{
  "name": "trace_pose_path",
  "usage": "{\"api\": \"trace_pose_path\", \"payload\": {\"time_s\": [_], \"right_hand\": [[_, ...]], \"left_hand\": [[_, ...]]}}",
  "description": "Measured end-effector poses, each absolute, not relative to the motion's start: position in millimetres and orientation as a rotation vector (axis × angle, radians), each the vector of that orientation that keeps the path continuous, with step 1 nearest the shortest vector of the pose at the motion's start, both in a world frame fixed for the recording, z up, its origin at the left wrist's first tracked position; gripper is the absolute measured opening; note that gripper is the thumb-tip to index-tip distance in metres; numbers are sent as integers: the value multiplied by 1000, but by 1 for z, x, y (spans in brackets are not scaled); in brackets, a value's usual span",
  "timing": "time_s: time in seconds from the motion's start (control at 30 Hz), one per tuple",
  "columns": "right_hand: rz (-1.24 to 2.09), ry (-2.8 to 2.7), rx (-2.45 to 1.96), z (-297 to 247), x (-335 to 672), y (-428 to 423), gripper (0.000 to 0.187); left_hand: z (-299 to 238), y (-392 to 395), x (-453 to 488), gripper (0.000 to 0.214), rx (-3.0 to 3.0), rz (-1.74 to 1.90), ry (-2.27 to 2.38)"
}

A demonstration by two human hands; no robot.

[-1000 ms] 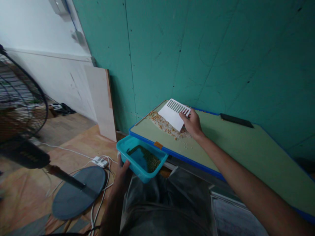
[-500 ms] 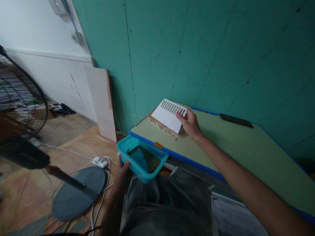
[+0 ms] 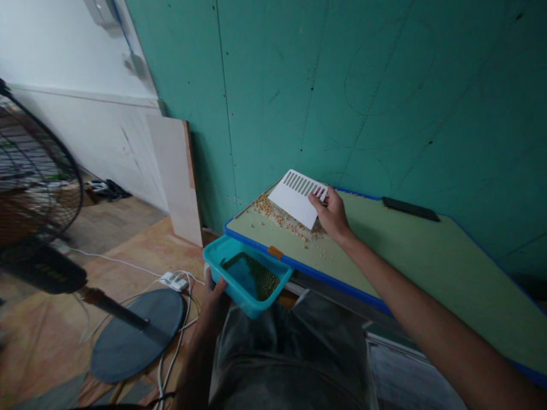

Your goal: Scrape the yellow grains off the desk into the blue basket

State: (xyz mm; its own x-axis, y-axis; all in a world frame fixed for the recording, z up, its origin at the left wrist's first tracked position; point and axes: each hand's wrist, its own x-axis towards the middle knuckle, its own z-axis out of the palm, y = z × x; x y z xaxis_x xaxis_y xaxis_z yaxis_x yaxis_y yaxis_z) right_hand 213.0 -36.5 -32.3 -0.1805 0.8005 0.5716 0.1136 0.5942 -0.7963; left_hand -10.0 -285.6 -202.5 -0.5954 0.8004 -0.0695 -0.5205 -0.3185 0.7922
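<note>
My right hand [image 3: 331, 213] grips the right end of a white slotted scraper [image 3: 296, 202], tilted over the table's far left part. Yellow kernels and pale grains [image 3: 280, 216] lie scattered along the scraper's lower edge; they look like corn and rice. Below the table's blue rim, my left hand [image 3: 214, 293] is closed on the near left wall of a turquoise plastic basin [image 3: 233, 285]. Small green beans [image 3: 265, 282] cover part of the basin's floor, mostly at its right side. The fingers under the basin are partly hidden.
The pale green table [image 3: 410, 256] stands against a green wall, with a dark flat object [image 3: 410, 209] at its back edge. To the left are a standing fan's round base [image 3: 137, 336], a white power strip [image 3: 173, 281] with cables, and a leaning board [image 3: 177, 176].
My right hand has moved the scraper slightly right and away from me, uncovering more kernels and grains at its left and front. The basin and left hand stay almost still.
</note>
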Motion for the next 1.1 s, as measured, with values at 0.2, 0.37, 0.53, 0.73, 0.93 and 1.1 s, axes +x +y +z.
{"api": "trace_pose_path", "payload": {"time_s": [0.2, 0.37, 0.53, 0.73, 0.93, 1.1], "right_hand": [[756, -1717, -762, -33, 207, -46, 35], [773, -1744, -723, -31, 205, -54, 33], [820, -1770, -706, -27, 201, -64, 32], [804, -1781, -682, -25, 199, -69, 32], [774, -1802, -680, -28, 200, -69, 30], [802, -1805, -679, -26, 198, -74, 31]], "left_hand": [[-203, -286, -11, 78, 445, 1986, 996], [-201, -286, -9, 78, 429, 1985, 1020], [-202, -286, -9, 80, 439, 1994, 1004], [-199, -289, -9, 77, 484, 1977, 985], [-194, -289, -6, 77, 458, 1985, 993], [-190, -292, -3, 76, 464, 1973, 1017]]}}
